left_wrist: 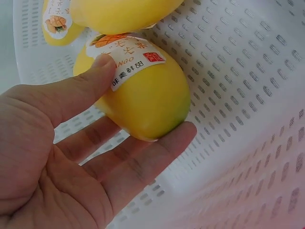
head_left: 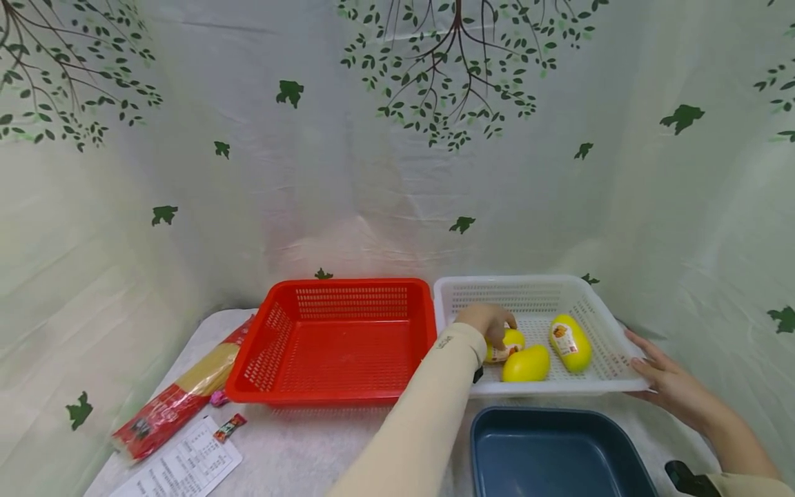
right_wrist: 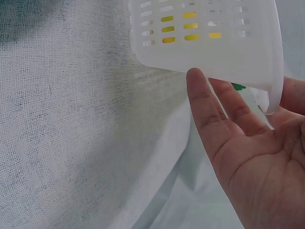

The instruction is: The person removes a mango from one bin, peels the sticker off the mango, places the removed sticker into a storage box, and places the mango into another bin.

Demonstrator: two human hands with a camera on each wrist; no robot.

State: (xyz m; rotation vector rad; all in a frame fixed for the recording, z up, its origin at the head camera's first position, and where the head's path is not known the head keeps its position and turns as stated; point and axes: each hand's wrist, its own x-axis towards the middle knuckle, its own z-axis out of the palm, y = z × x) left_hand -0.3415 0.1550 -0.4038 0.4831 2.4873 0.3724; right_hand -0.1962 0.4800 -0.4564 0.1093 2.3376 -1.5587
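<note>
Inside the white basket point(head_left: 518, 281), my left hand point(head_left: 487, 322) grips a yellow toy-like mango point(left_wrist: 147, 100) with a printed label. In the left wrist view, its thumb presses the label and its fingers curve under the other side. Beside it lies a second yellow mango point(head_left: 526, 364), and a third, labelled mango point(head_left: 569, 343) sits farther right. My right hand point(head_left: 680, 390) holds the basket's right end. From the right wrist view, its fingers lie against the outer wall point(right_wrist: 209, 55) and lower edge, with the rim between them and the thumb.
A red basket point(head_left: 329, 397) stands left of the white one. In front is a dark blue tray point(head_left: 549, 416). At the left lie a long red-and-gold packet point(head_left: 180, 393), a printed sheet point(head_left: 186, 462), a small red wrapper point(head_left: 229, 428) and a pink piece point(head_left: 219, 398).
</note>
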